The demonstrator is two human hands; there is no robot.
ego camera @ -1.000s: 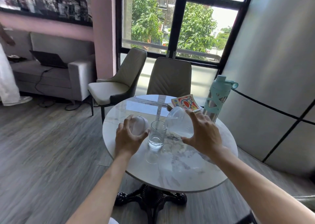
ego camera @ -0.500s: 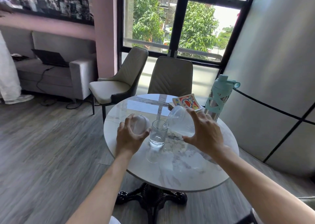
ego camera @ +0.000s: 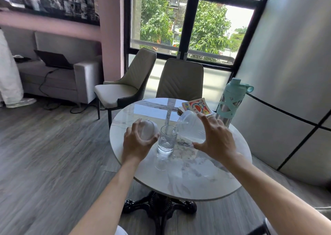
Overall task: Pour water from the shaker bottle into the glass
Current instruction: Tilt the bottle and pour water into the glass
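Note:
A clear shaker bottle (ego camera: 190,127) is tipped leftward in my right hand (ego camera: 215,139), its open mouth over the rim of the glass (ego camera: 167,139). A thin stream of water runs from it into the glass, which stands upright on the round marble table (ego camera: 188,170) and holds some water at the bottom. My left hand (ego camera: 137,141) sits just left of the glass, closed around the translucent white lid (ego camera: 147,130) of the shaker.
A mint-green and steel water bottle (ego camera: 231,102) stands at the table's far right, next to a stack of colourful cards (ego camera: 197,106). Two beige chairs (ego camera: 180,80) stand behind the table. A grey sofa with a laptop (ego camera: 53,60) is at the left.
The shaker bottle stays tipped over the glass and the water level in the glass has risen slightly. Both hands hold nearly the same places.

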